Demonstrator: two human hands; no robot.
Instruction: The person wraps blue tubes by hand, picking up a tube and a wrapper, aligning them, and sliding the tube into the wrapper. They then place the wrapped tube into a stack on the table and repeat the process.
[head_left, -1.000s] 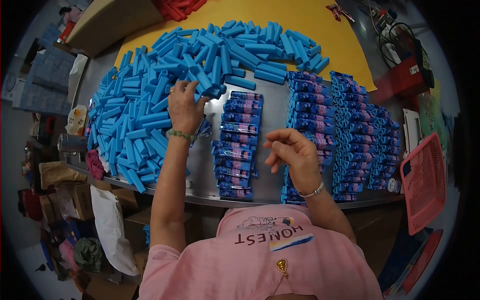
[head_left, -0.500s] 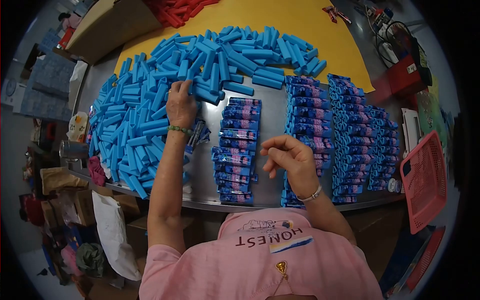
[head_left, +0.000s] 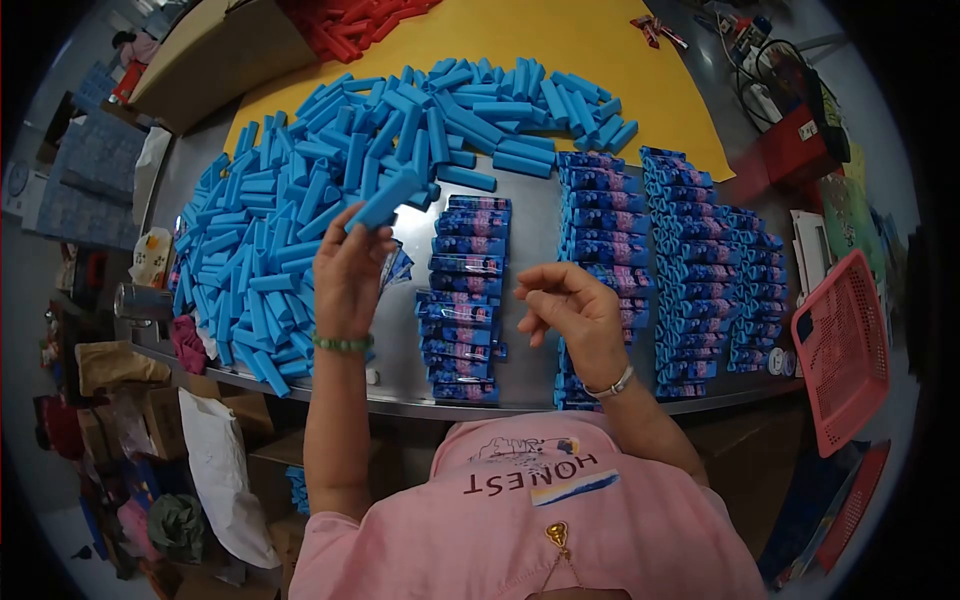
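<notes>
My left hand (head_left: 345, 275) is closed on one blue plastic tube (head_left: 385, 200), lifted off the pile with its far end pointing up and right. Beneath and behind it spreads a large heap of blue tubes (head_left: 290, 190). Small printed wrappers (head_left: 397, 266) lie on the metal just right of that hand, partly hidden by it. My right hand (head_left: 570, 312) hovers with loosely bent fingers apart, nothing visible in them. It is between a short column of printed blue-and-pink pieces (head_left: 465, 290) and a longer column of similar pieces (head_left: 605, 222).
More printed columns (head_left: 695, 280) stand farther right on the metal table (head_left: 540, 365). A yellow sheet (head_left: 600, 50) covers the back, with red tubes (head_left: 350, 25) beside a cardboard box (head_left: 230, 60). A pink basket (head_left: 845, 350) and a red machine (head_left: 800, 150) are at the right.
My left hand has taken a blue tube from the heap and drawn it back toward my body. My right hand stays nearly where it was. The view has shifted slightly.
</notes>
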